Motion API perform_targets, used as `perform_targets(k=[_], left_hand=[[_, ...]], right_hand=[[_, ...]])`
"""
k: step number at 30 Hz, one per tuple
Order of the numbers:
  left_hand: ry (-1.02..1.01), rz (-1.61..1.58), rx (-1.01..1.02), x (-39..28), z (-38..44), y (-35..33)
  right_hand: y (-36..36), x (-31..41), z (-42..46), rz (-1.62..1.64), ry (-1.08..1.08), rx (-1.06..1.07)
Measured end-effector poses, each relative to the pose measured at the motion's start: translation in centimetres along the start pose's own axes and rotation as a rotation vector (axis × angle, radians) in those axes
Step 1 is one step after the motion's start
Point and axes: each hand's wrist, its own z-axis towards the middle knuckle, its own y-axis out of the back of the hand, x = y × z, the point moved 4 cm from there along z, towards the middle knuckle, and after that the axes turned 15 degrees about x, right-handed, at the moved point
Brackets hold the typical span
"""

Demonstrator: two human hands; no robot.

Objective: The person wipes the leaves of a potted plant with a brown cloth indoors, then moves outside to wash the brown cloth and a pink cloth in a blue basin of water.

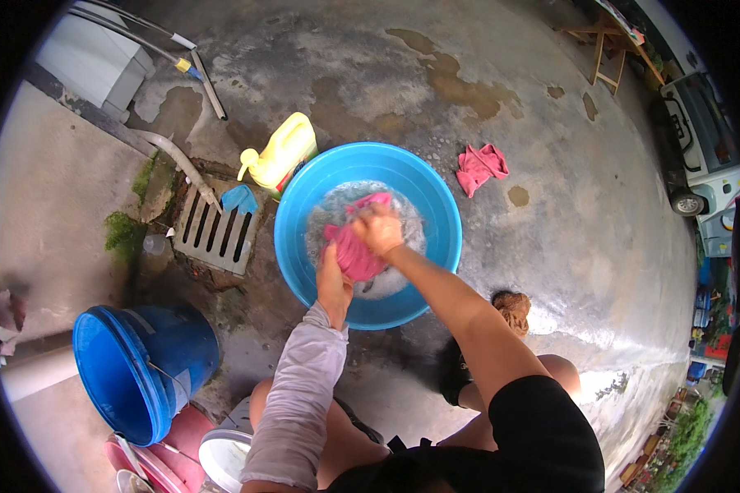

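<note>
A round blue plastic basin (293, 271) with sudsy water stands on the wet concrete floor in front of me. Over the water, a wet pink cloth (361, 256) is gripped between my hands. My left hand (334, 277) holds its lower left side, the thumb lying along the cloth. My right hand (377, 229), blurred, is closed on its upper right part. Beside the basin's upper left rim is a yellow pump bottle (287, 148). Another pink cloth (481, 168) lies crumpled on the floor to the right.
At the left are a floor drain grate (216, 228) with a blue cloth (239, 199) on it and a pipe (185, 163). A tipped blue bucket (172, 351) and a white bucket (225, 453) are at lower left. A brown crumpled thing (513, 312) lies near my foot.
</note>
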Motion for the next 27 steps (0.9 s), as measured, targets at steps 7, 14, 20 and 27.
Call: perform_targets(k=[7, 14, 20, 27], left_hand=[[0.062, -0.050, -0.067, -1.5, -1.1, 3.7], [0.232, -0.199, 0.212, -0.7, 0.2, 0.4], [-0.546, 0.520, 0.408, -4.1, -0.3, 6.4], [-0.068, 0.099, -0.121, -1.8, 0.0, 0.6]], right_hand=[[-4.9, 2.1, -3.3, -0.205, 0.055, 0.468], [-1.9, 3.7, -2.5, 0.498, -0.267, 0.418], [4.4, 16.1, -5.5, 0.495, 0.202, 0.104], [-0.3, -2.6, 1.1, -0.043, -0.268, 0.203]])
